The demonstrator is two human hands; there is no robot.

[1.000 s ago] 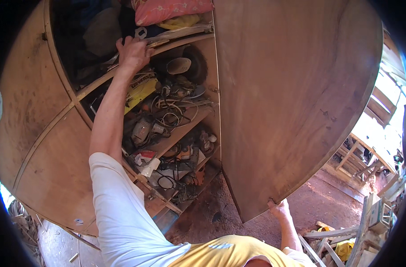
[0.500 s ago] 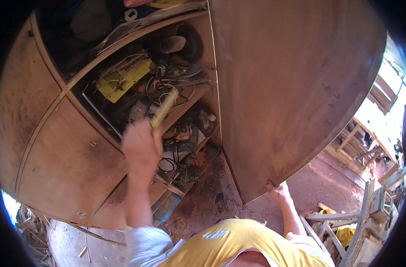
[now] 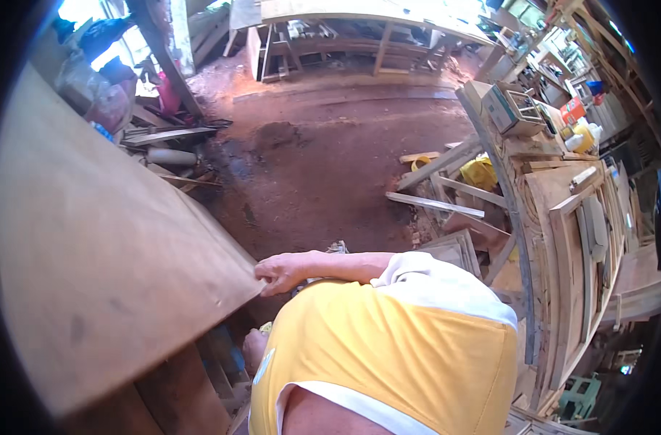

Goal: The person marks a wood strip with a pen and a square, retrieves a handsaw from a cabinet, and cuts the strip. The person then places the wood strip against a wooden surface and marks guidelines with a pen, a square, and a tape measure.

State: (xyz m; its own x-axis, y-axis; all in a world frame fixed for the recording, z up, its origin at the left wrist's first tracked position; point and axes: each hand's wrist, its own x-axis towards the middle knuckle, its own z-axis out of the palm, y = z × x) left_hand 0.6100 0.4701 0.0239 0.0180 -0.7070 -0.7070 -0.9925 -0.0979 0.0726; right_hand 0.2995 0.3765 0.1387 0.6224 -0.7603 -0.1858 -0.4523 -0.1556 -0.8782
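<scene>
At its free corner the wooden cabinet door, a broad pale brown panel, is gripped by my right hand. The fingers curl over the door's edge, and my right arm reaches across in front of my yellow shirt. My left hand shows low beside my body, mostly covered by the shirt. A small bit of a yellowish thing peeks out by its fingers, which look closed; its kind is unclear. The cabinet's inside is mostly hidden behind the door.
On the right a workbench carries a radio-like box, wooden frames and containers. Loose boards lean beside it over the reddish dirt floor. Scrap wood and bags pile up behind the door. Another bench stands at the far side.
My view has swung right, away from the open cabinet shelves. My left hand, with the yellowish tube-shaped thing, has left the shelf front and come down beside my body. My right hand still grips the door.
</scene>
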